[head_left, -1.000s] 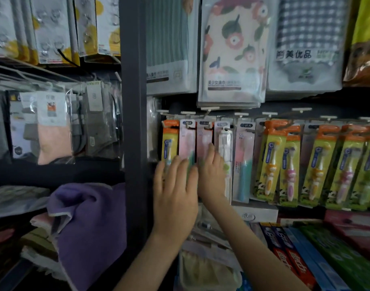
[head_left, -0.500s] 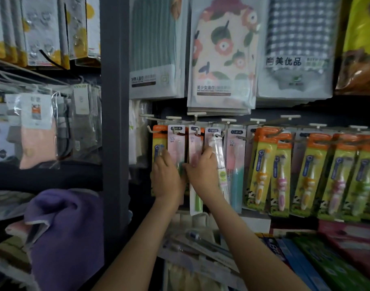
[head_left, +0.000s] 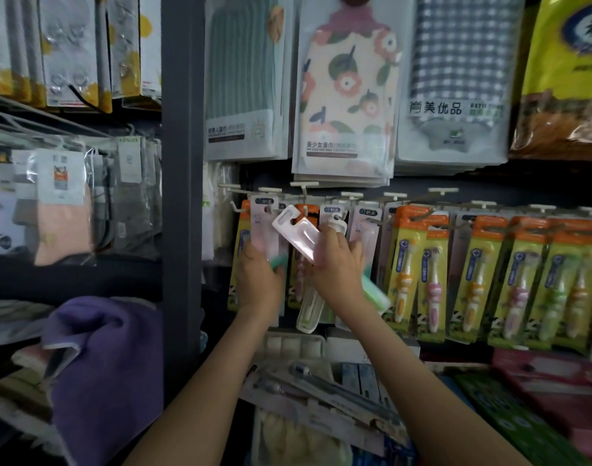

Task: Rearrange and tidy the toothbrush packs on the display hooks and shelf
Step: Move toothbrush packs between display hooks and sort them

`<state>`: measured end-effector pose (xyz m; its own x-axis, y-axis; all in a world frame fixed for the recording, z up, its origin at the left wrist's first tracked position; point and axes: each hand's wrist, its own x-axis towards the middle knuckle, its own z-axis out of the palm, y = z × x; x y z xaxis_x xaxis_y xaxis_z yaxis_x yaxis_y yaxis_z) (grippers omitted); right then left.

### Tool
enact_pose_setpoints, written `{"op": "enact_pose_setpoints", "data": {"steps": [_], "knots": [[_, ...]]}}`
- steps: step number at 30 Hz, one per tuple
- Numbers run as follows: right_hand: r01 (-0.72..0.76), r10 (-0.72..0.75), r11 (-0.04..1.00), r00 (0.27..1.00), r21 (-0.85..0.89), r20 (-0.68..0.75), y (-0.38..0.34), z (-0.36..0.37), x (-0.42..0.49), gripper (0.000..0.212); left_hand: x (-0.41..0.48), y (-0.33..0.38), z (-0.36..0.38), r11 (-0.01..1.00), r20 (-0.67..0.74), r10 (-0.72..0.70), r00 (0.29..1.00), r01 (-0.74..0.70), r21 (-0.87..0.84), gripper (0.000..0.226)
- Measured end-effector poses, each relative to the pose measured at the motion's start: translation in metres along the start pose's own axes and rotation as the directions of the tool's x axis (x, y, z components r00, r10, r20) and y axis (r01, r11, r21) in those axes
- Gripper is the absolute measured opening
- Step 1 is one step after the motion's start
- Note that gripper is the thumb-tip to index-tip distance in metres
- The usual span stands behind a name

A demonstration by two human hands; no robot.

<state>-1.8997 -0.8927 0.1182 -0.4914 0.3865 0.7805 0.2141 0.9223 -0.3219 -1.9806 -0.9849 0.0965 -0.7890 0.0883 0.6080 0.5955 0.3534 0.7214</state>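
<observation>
Pale pink toothbrush packs (head_left: pixel 366 227) hang on white display hooks (head_left: pixel 304 186) beside a row of yellow-and-orange children's toothbrush packs (head_left: pixel 472 274). My right hand (head_left: pixel 338 267) grips a pink pack (head_left: pixel 296 232) that is off its hook and tilted to the upper left, its green lower end (head_left: pixel 377 292) sticking out to the right. My left hand (head_left: pixel 259 280) holds the lower part of a hanging pink pack (head_left: pixel 264 223) on the leftmost hooks. A clear pack (head_left: pixel 309 309) hangs loose below my hands.
A dark shelf post (head_left: pixel 182 196) stands just left of the hooks. Towel packs (head_left: pixel 346 95) hang above. Boxed toothpaste (head_left: pixel 509 418) and loose brush packs (head_left: pixel 321 391) lie on the shelf below. A purple towel (head_left: pixel 102 364) sits at lower left, sock packs (head_left: pixel 62 206) beyond.
My right hand has pulled one pink pack off its hook and tipped it to the left. My left hand has shifted slightly left and keeps hold of a hanging pack.
</observation>
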Motion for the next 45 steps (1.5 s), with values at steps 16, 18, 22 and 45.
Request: {"op": "enact_pose_setpoints", "data": {"steps": [16, 18, 22, 45], "knots": [[-0.077, 0.027, 0.995, 0.830, 0.065, 0.557, 0.065, -0.054, -0.104, 0.070, -0.112, 0.001, -0.052, 0.988, -0.058, 0.152, 0.987, -0.154, -0.029, 0.060], [-0.077, 0.082, 0.996, 0.763, -0.037, 0.641, 0.089, -0.065, -0.114, 0.068, -0.130, -0.005, -0.053, 0.948, 0.002, 0.316, 0.949, -0.316, 0.021, 0.061], [-0.157, 0.276, 0.959, 0.686, -0.234, 0.673, 0.145, -0.078, -0.128, 0.062, -0.140, -0.014, -0.043, 0.780, 0.244, 0.574, 0.782, -0.613, 0.129, 0.065], [-0.163, 0.362, 0.899, 0.799, -0.406, 0.480, 0.310, -0.121, -0.161, 0.044, -0.184, 0.060, 0.164, 0.490, 0.962, 0.192, 0.196, -0.868, 0.079, 0.066]]}}
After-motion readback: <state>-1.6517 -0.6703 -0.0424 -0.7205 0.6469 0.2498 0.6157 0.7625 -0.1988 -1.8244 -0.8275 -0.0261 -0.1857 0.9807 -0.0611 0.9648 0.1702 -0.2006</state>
